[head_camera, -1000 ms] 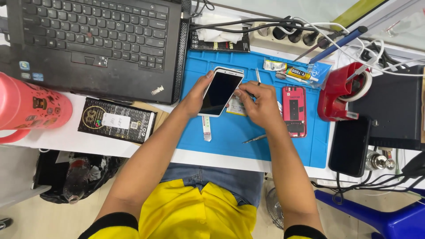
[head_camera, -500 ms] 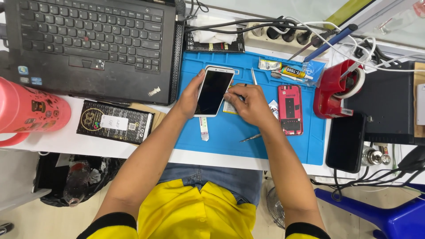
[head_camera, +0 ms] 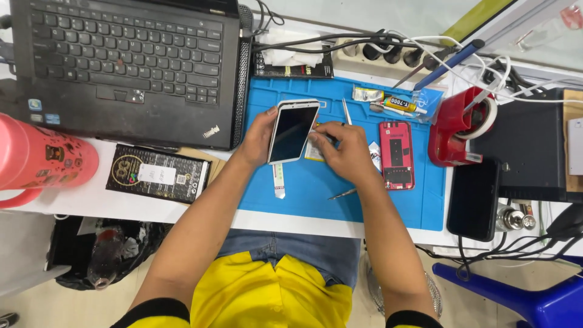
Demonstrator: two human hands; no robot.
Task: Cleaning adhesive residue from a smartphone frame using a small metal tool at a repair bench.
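Observation:
A white smartphone with a dark screen is held upright over a blue work mat. My left hand grips its left edge. My right hand rests against its right edge, fingertips pinched at the side of the phone; what they pinch is too small to tell. A white strip tab hangs below the phone onto the mat. A red phone back housing lies just right of my right hand. Tweezers lie above it.
A black laptop sits at the left, a pink bottle and a black flat box below it. A red tape dispenser, a glue tube, a dark phone and cables crowd the right. A blue stool stands lower right.
The phone has been turned more upright and drawn slightly toward the left. My right hand moved from the phone's upper edge to its right side.

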